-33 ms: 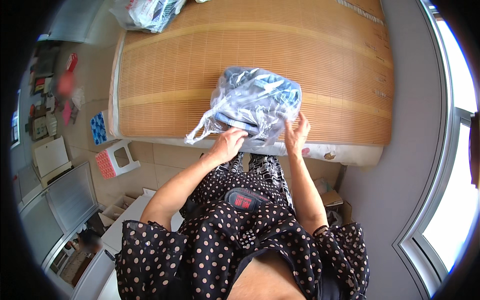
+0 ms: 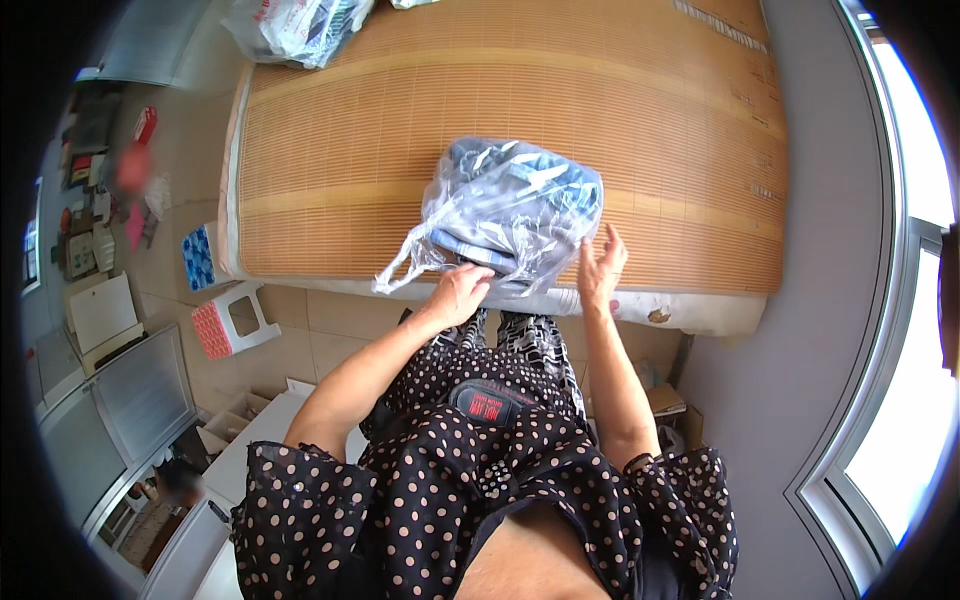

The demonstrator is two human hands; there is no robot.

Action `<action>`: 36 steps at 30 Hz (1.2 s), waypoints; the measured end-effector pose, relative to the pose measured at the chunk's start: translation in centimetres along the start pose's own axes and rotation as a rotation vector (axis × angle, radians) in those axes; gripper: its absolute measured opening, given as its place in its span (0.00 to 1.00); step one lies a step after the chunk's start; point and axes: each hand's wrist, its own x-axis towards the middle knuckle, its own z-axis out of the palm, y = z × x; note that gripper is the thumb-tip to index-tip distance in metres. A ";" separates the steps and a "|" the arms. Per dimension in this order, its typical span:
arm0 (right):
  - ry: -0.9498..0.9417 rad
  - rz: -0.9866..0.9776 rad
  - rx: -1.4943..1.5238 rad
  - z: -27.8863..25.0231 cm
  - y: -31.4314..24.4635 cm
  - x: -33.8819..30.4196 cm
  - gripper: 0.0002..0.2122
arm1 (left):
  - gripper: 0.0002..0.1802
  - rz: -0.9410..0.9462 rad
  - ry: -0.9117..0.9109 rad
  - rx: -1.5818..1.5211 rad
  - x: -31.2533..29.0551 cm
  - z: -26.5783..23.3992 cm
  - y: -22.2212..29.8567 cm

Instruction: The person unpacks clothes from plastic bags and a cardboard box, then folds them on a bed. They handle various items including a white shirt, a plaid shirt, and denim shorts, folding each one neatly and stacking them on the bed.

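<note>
A clear plastic bag (image 2: 510,215) with folded blue and grey cloth inside lies near the front edge of the bed. Its loose handle (image 2: 400,262) trails toward the left. My left hand (image 2: 460,296) is closed at the bag's near opening, its fingers bent over the plastic edge beside a striped fold of cloth (image 2: 470,248). Just off the bag's right side is my right hand (image 2: 603,270), open with thumb and fingers apart and nothing held.
A bamboo mat (image 2: 340,130) covers the bed. Another stuffed plastic bag (image 2: 300,28) rests at its far left corner. On the floor to the left stand a pink-topped stool (image 2: 232,322) and a blue-patterned stool (image 2: 197,258). A wall and window (image 2: 900,400) border the right side.
My right hand has shifted slightly right, away from the bag's side. My left hand and the bag have barely moved, a little toward me.
</note>
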 end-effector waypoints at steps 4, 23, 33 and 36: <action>-0.110 0.292 0.534 0.0 2.4 6.8 0.23 | 0.17 -0.812 0.036 -0.877 0.8 2.1 -3.4; -0.954 0.275 0.598 1.9 -8.3 4.3 0.06 | 0.43 -0.384 0.674 -0.431 4.3 -3.8 -7.9; -1.143 -0.064 0.805 -4.0 -21.1 7.8 0.07 | 0.40 -0.661 0.416 -1.449 6.2 -7.4 -5.2; -1.086 -0.011 1.058 -4.9 -20.9 9.4 0.06 | 0.41 -0.687 0.468 -1.126 6.8 -5.7 -6.4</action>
